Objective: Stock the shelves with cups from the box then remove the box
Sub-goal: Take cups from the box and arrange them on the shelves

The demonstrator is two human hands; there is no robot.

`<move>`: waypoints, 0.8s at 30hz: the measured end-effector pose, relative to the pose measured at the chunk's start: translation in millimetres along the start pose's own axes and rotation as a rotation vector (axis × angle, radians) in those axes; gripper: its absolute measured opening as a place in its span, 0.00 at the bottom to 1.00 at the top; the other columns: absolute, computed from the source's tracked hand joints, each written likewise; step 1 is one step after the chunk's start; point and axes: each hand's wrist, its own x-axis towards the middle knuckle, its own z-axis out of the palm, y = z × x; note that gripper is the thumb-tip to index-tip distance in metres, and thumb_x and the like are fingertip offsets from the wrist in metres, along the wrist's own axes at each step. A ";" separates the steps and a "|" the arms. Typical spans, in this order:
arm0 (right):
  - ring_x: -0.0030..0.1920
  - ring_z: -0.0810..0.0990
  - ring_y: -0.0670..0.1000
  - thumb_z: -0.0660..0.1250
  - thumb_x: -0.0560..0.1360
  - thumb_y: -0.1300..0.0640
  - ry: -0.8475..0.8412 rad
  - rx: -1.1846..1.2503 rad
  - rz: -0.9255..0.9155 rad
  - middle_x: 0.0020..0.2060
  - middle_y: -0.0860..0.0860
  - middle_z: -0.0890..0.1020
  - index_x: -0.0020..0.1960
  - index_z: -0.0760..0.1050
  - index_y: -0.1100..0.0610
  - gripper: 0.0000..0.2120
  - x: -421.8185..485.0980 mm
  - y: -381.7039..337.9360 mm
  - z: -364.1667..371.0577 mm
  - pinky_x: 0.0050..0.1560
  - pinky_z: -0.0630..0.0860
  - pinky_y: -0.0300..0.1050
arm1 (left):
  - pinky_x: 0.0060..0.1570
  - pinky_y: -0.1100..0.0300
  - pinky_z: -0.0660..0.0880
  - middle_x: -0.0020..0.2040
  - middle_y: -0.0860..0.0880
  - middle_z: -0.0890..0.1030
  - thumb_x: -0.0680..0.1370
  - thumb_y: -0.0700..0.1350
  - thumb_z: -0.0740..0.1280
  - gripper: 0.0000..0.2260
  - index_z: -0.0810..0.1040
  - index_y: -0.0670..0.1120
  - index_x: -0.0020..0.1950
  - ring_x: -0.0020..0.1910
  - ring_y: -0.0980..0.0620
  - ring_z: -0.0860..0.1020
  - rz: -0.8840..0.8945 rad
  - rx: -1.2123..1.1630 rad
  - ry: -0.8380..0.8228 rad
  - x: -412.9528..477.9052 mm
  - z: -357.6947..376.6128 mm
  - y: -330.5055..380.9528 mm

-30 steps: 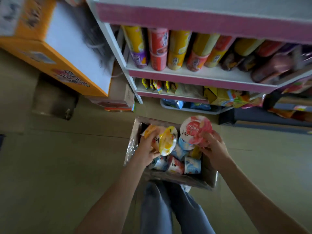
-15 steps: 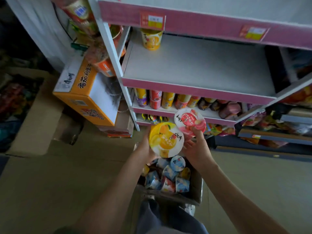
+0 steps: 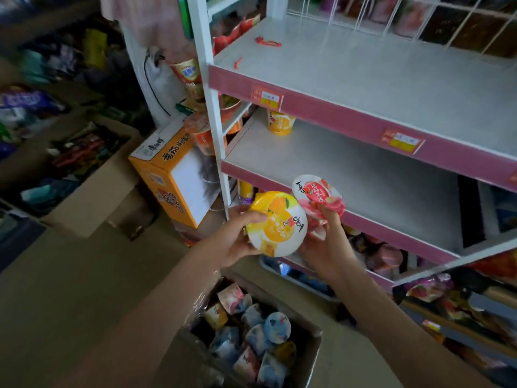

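My left hand grips a yellow-orange cup, lid toward me. My right hand holds a pink-red cup just right of it. Both cups hover in front of the pink edge of the grey middle shelf, which carries one orange cup at its back left. Below my arms, on the floor, the open cardboard box holds several more cups in blue, pink and yellow.
A bare grey upper shelf with pink price strip sits above. An orange-and-white carton leans beside the white shelf post. An open cardboard box of packets stands at the left. Lower shelves hold snacks.
Both hands lifted the two cups out of the box and up to the middle shelf's front edge. My view swung upward, so the upper shelves came into sight.
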 end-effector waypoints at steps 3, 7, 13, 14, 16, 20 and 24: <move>0.50 0.81 0.54 0.66 0.70 0.39 0.000 -0.204 -0.067 0.52 0.56 0.82 0.65 0.73 0.59 0.31 29.6 -30.8 -5.1 0.55 0.77 0.52 | 0.44 0.43 0.80 0.58 0.42 0.80 0.73 0.49 0.69 0.18 0.74 0.46 0.61 0.56 0.40 0.78 0.017 -0.090 0.091 28.0 3.2 25.8; 0.39 0.81 0.50 0.70 0.66 0.42 0.026 -0.164 -0.057 0.49 0.59 0.82 0.59 0.76 0.62 0.30 92.8 -50.9 -11.7 0.29 0.77 0.38 | 0.54 0.40 0.75 0.53 0.41 0.81 0.74 0.51 0.66 0.14 0.77 0.45 0.55 0.53 0.39 0.79 0.092 -0.109 0.120 78.2 6.3 58.0; 0.31 0.72 0.50 0.60 0.77 0.53 0.041 -0.246 -0.230 0.31 0.56 0.76 0.27 0.80 0.58 0.23 163.8 -80.0 -16.8 0.32 0.69 0.37 | 0.44 0.41 0.79 0.53 0.41 0.81 0.71 0.55 0.70 0.19 0.76 0.47 0.58 0.51 0.40 0.80 0.233 -0.065 0.195 152.1 17.6 91.3; 0.32 0.73 0.52 0.60 0.77 0.53 0.051 -0.336 -0.267 0.29 0.56 0.77 0.23 0.80 0.57 0.25 172.5 -81.5 -20.1 0.36 0.71 0.39 | 0.44 0.41 0.79 0.52 0.41 0.81 0.72 0.56 0.69 0.18 0.76 0.47 0.57 0.50 0.41 0.80 0.252 -0.052 0.198 159.3 19.6 95.7; 0.37 0.78 0.54 0.61 0.76 0.51 0.102 -0.496 -0.324 0.31 0.55 0.82 0.27 0.82 0.55 0.22 185.7 -84.5 -24.0 0.47 0.76 0.48 | 0.46 0.40 0.78 0.47 0.42 0.81 0.74 0.57 0.67 0.14 0.77 0.48 0.50 0.46 0.42 0.79 0.294 0.027 0.225 169.0 20.4 102.6; 0.35 0.75 0.51 0.55 0.79 0.43 0.225 -0.855 -0.455 0.35 0.54 0.80 0.42 0.77 0.55 0.19 213.5 -96.1 -27.9 0.39 0.70 0.43 | 0.39 0.45 0.79 0.47 0.43 0.81 0.77 0.61 0.60 0.17 0.77 0.49 0.53 0.43 0.44 0.80 0.343 0.209 0.318 190.1 8.9 108.4; 0.37 0.78 0.46 0.57 0.78 0.41 0.217 -0.946 -0.558 0.39 0.47 0.82 0.51 0.79 0.52 0.18 226.4 -105.1 -31.1 0.40 0.70 0.38 | 0.55 0.45 0.76 0.62 0.41 0.77 0.79 0.63 0.52 0.26 0.74 0.46 0.64 0.58 0.42 0.76 0.410 0.515 0.513 211.0 -4.3 110.0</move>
